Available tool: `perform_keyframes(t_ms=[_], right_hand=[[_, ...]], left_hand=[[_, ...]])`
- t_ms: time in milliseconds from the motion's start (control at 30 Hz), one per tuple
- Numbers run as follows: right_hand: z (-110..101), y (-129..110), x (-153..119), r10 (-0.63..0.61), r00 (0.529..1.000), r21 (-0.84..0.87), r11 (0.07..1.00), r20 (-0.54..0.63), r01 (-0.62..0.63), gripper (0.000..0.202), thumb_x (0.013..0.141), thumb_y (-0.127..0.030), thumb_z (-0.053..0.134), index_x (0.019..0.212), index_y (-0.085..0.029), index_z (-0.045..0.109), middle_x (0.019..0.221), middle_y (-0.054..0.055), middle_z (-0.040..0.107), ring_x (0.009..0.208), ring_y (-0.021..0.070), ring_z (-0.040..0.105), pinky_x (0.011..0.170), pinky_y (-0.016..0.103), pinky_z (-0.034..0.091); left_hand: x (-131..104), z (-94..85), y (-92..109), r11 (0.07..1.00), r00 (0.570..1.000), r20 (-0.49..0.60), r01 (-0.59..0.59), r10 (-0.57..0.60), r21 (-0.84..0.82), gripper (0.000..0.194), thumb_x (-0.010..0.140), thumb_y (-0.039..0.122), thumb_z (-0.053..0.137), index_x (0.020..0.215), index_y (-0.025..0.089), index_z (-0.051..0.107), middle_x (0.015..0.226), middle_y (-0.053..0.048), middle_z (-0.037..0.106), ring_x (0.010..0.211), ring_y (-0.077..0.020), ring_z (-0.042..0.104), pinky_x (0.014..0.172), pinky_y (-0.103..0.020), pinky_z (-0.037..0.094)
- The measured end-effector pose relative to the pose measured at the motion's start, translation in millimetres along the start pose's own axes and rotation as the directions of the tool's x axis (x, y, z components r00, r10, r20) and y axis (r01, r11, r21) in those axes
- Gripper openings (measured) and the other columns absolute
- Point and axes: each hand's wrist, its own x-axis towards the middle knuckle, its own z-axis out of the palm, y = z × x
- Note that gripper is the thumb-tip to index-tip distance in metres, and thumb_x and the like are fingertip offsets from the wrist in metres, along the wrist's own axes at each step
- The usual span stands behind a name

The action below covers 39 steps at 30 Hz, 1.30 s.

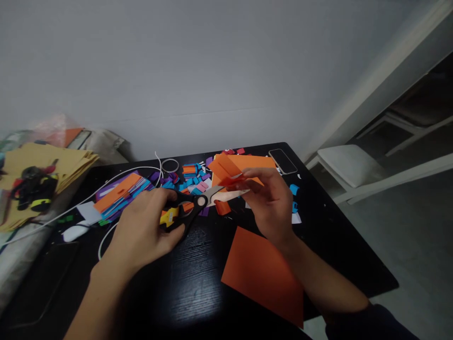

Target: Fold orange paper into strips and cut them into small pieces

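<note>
Black tabletop (187, 283) below us, our head view shows our left hand (146, 226) curled round the handles of black-handled scissors (201, 201), and our right hand (271, 203) pinching an orange paper piece (223, 167) at the scissors' one o'clock, probably light, flexible, easily creased, best held by its edge.

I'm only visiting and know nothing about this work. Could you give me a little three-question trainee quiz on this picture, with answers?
1. What does the left hand hold?
2. True or false: the right hand is empty.
3. Which colour is the large, flat paper sheet lying nearest the person on the black, wood-grained table? A blue, B orange, C purple.

Key:
1. Silver-bladed scissors with black handles.
2. False: the right hand holds thin orange paper.
3. B.
</note>
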Motion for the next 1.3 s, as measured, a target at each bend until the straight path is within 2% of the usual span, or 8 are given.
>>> perform_keyframes(t_ms=[167,267,500,633,800,1300], right_hand=[[2.7,-4.5,-1.9,0.114,0.993,0.037,0.993,-0.030,-0.113,0.029,0.086,-0.018,0.081,0.107,-0.031,0.065,0.101,-0.003,0.073,0.085,0.0176,0.078,0.078,0.036,0.071],[3.6,-4.8,-3.0,0.165,0.986,0.076,0.983,-0.005,-0.165,0.025,0.087,-0.021,0.080,0.107,-0.029,0.067,0.098,-0.001,0.077,0.086,0.0194,0.080,0.079,0.038,0.072],[9.4,-12.7,-6.6,0.191,0.982,0.210,0.959,0.010,-0.188,0.015,0.086,-0.016,0.082,0.097,-0.025,0.076,0.092,-0.001,0.080,0.087,0.0155,0.080,0.081,0.030,0.072],[11.5,-15.5,-9.0,0.227,0.974,0.267,0.939,0.000,-0.218,0.015,0.084,-0.019,0.084,0.095,-0.025,0.076,0.089,-0.002,0.079,0.084,0.0155,0.080,0.079,0.031,0.072],[11.3,-16.0,-9.6,0.271,0.963,0.262,0.929,0.001,-0.261,0.016,0.082,-0.025,0.087,0.094,-0.025,0.076,0.089,-0.001,0.080,0.082,0.0170,0.080,0.078,0.032,0.073],[11.9,-20.3,-8.3,0.298,0.955,0.318,0.906,-0.013,-0.279,0.015,0.080,-0.018,0.085,0.091,-0.024,0.077,0.087,-0.002,0.079,0.083,0.0156,0.080,0.077,0.030,0.073]], left_hand=[[3.3,3.0,-0.5,0.995,0.999,0.036,0.037,-0.033,-0.093,0.026,0.077,0.029,0.060,0.101,0.025,0.054,0.086,-0.004,0.074,0.072,-0.0250,0.071,0.061,-0.035,0.052],[5.0,7.9,-3.6,0.991,0.998,0.048,0.040,-0.034,-0.129,0.022,0.079,0.028,0.061,0.099,0.025,0.053,0.084,-0.002,0.072,0.067,-0.0213,0.069,0.060,-0.032,0.051],[6.3,24.8,-11.9,0.985,1.000,0.003,-0.011,0.012,-0.171,0.021,0.082,0.025,0.065,0.099,0.025,0.053,0.085,-0.001,0.072,0.069,-0.0180,0.069,0.062,-0.028,0.052],[5.7,29.4,-11.5,0.982,0.999,-0.039,-0.013,0.005,-0.188,0.023,0.080,0.023,0.065,0.100,0.025,0.053,0.085,0.000,0.071,0.069,-0.0175,0.070,0.062,-0.027,0.053],[3.4,30.1,-10.0,0.974,1.000,-0.019,0.019,-0.024,-0.228,0.024,0.082,0.023,0.066,0.101,0.026,0.053,0.088,0.000,0.072,0.071,-0.0174,0.071,0.066,-0.028,0.055],[6.5,25.2,-1.1,0.940,0.993,0.063,0.118,-0.104,-0.319,0.021,0.082,0.032,0.071,0.095,0.026,0.055,0.079,0.004,0.072,0.066,-0.0167,0.070,0.062,-0.028,0.058]])
